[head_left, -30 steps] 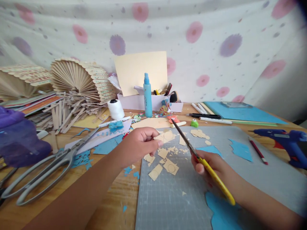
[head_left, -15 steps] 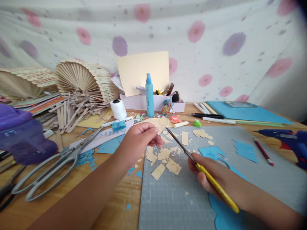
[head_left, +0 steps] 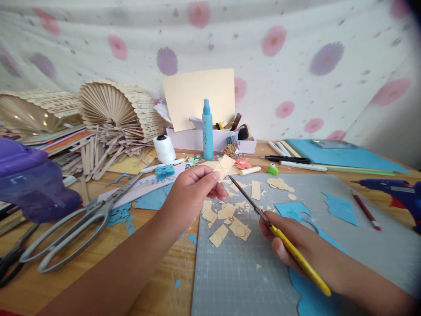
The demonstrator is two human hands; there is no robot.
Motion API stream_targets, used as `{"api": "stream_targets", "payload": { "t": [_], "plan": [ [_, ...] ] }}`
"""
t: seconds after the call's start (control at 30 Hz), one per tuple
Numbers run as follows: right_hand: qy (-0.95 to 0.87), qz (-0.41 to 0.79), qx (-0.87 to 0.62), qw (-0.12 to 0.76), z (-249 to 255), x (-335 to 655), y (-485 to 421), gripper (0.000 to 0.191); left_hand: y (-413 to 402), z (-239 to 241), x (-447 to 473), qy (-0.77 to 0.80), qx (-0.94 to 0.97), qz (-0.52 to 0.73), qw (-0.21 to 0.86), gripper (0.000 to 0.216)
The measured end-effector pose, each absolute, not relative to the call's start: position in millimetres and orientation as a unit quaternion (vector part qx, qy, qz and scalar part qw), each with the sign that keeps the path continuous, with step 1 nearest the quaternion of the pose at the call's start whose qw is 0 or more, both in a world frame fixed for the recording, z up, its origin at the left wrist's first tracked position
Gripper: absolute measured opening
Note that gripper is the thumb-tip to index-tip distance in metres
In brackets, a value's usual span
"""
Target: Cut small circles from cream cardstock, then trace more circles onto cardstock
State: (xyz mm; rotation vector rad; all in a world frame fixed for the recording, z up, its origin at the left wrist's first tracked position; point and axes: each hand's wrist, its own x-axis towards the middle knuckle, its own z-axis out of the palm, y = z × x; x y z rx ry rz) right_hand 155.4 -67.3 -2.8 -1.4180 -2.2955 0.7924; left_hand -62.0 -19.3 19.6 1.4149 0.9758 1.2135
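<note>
Between thumb and fingers, my left hand pinches a small cream paper piece with drawn circles on it. My right hand is closed around yellow-handled scissors, whose blades point up and left, their tip close to the paper. Under both hands lies a grey cutting mat. Cream paper scraps, some with pencilled circles, are scattered on it. A little pile of cut cream circles sits farther back. Blue paper cutouts lie by my right hand, partly hidden under it.
Large grey scissors and a purple bottle stand at the left. A blue spray bottle and thread spool are at the back. A red pencil and blue glue gun lie at the right.
The cream paper in my left hand has tilted up, showing more of its circles. My right hand keeps the scissors in nearly the same pose. The view has shifted slightly.
</note>
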Motion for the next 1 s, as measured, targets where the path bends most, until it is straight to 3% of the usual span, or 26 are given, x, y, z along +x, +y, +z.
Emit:
{"api": "stream_targets", "payload": {
  "t": [0.2,0.63,1.0],
  "plan": [
    [-0.802,0.289,-0.497,0.163,-0.5,153.8,-65.4,0.024,-26.0,25.3,-58.0,0.455,0.631,0.456,0.434,0.024],
    [-0.811,0.288,-0.489,0.144,-1.4,153.6,-66.8,0.023,-26.9,23.7,-56.8,0.448,0.653,0.412,0.450,0.023],
    [-0.785,0.340,-0.480,0.195,-0.1,150.7,-65.4,0.015,-27.5,25.5,-52.9,0.438,0.630,0.417,0.487,0.021]
  ]
}}
